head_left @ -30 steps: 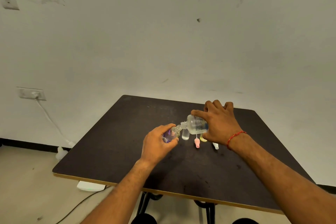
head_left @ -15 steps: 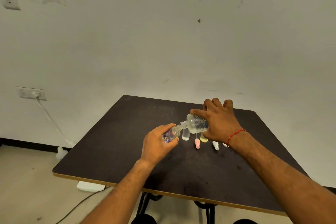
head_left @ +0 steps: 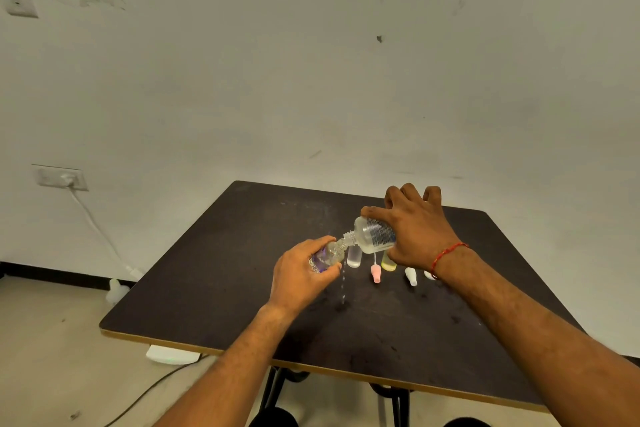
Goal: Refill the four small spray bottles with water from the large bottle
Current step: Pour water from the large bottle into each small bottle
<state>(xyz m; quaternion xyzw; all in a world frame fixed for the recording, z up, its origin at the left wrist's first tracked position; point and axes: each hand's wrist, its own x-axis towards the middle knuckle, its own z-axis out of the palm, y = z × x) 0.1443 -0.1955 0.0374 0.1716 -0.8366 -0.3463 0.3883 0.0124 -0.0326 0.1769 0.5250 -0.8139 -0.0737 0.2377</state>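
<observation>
1. Clear plastic, the large bottle (head_left: 375, 236) is held tilted above the dark bench (head_left: 214, 288), its neck pointing down and to the left; the right hand (head_left: 420, 230) has its grip clenched round the bottle's base end, one digit laid along the top
2. Touching the large bottle's neck is the open mouth of the purple spray bottle (head_left: 325, 256), tilted up toward it; the left hand (head_left: 298, 276) has its grip wrapped round that small bottle's body
3. Just below the large bottle's neck, drops of water (head_left: 343, 284) fall toward the bench
4. Directly beneath the large bottle a clear small bottle (head_left: 354, 256) and a yellow small bottle (head_left: 388, 263) stand upright on the bench, with a pink spray cap (head_left: 375, 274) between them, its thin tube pointing up
5. Below and to the right of the large bottle a white cap (head_left: 410, 276) sits on the bench; a second white piece (head_left: 429, 274) beside it is partly hidden by the right wrist
6. Right of the large bottle, a red thread (head_left: 448, 253) circles the right wrist
</observation>
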